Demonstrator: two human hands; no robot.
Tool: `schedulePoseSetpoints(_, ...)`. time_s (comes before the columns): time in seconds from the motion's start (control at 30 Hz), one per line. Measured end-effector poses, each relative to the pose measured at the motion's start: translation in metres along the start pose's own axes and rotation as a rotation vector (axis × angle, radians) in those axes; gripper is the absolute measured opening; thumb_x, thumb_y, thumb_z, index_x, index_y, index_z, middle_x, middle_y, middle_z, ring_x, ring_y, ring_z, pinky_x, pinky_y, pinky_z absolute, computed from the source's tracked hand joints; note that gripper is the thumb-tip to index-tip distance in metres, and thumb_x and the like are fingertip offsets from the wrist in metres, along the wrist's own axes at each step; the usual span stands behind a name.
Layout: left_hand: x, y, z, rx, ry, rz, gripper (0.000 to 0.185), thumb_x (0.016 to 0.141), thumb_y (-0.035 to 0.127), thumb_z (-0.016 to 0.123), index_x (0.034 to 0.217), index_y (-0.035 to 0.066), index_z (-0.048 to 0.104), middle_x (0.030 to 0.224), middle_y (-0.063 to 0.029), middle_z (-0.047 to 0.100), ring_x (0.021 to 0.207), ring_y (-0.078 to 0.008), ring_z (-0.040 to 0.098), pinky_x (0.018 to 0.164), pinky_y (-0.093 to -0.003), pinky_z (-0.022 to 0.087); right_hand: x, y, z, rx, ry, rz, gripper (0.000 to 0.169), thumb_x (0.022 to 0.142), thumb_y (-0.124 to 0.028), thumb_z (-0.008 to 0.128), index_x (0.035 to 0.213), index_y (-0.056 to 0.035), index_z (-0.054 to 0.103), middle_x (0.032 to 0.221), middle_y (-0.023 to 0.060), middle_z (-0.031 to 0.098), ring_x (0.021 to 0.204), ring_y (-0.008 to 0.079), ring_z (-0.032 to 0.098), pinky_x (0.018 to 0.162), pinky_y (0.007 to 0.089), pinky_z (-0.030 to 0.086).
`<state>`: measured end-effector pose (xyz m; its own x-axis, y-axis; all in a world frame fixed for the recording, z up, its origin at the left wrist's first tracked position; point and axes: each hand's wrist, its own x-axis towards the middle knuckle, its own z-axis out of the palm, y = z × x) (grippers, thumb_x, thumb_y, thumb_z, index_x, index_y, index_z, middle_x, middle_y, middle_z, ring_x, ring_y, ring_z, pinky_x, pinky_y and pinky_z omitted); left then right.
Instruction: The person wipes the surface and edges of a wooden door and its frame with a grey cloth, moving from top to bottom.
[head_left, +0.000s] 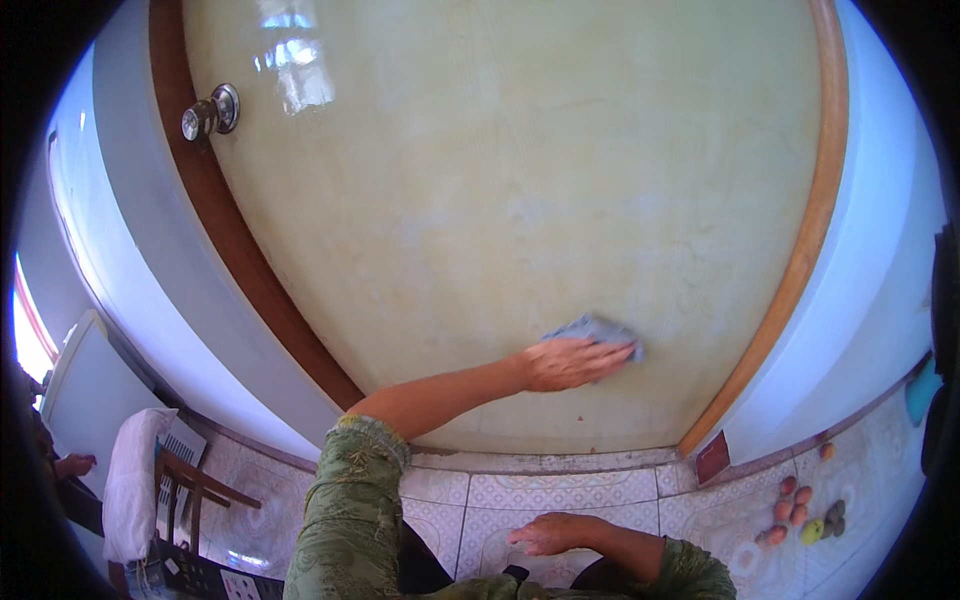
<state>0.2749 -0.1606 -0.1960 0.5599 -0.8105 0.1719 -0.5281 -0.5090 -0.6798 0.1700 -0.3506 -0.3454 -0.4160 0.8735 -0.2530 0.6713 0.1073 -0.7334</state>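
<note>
A pale wooden door (487, 195) with a glossy surface fills the space before me. My left hand (574, 364) reaches across to its lower part and presses a grey-blue cloth (592, 330) flat against it. The cloth shows above the knuckles and past the fingertips; the rest is hidden under the palm. Below, my right hand (544, 534) hangs over the tiled floor close to my body, with nothing visible in it. At the door's upper left is a round metal doorknob (204, 120), well away from both hands.
A brown frame (225, 217) borders the door, with a worn sill (547, 461) below. Several reddish and yellow fruits (791, 511) lie on the patterned tiles at right. On the left stand a wooden chair (196, 487) with white fabric and a white appliance; another person's hand (75, 465) shows there.
</note>
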Motion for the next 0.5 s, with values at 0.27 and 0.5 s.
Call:
schedulePoseSetpoints(0.27, -0.029, -0.099, -0.099, 0.311, 0.146, -0.114, 0.056, 0.082, 0.019, 0.052, 0.137, 0.009, 0.041, 0.146, -0.0122, 0.035, 0.132, -0.0237, 0.039, 0.078, -0.0324, 0.05, 0.018, 0.005, -0.006, -0.032, -0.068, -0.021, 0.041, 0.085, -0.024, 0.057, 0.122, -0.0081, 0.05, 0.107, 0.0204, 0.061, 0.099, 0.0388, 0.058, 0.085, 0.0456, 0.046)
schedulePoseSetpoints(0.5, -0.062, -0.28, -0.26, 0.723, 0.696, -0.642, 0.047, 0.081, 0.011, 0.057, 0.127, 0.008, 0.05, 0.133, -0.0158, 0.047, 0.126, -0.0327, 0.042, 0.103, -0.046, 0.031, 0.031, 0.03, 0.008, -0.014, 0.058, 0.07, 0.038, 0.087, -0.03, 0.053, 0.116, -0.0066, 0.059, 0.114, 0.0184, 0.061, 0.109, 0.0353, 0.055, 0.093, 0.046, 0.044)
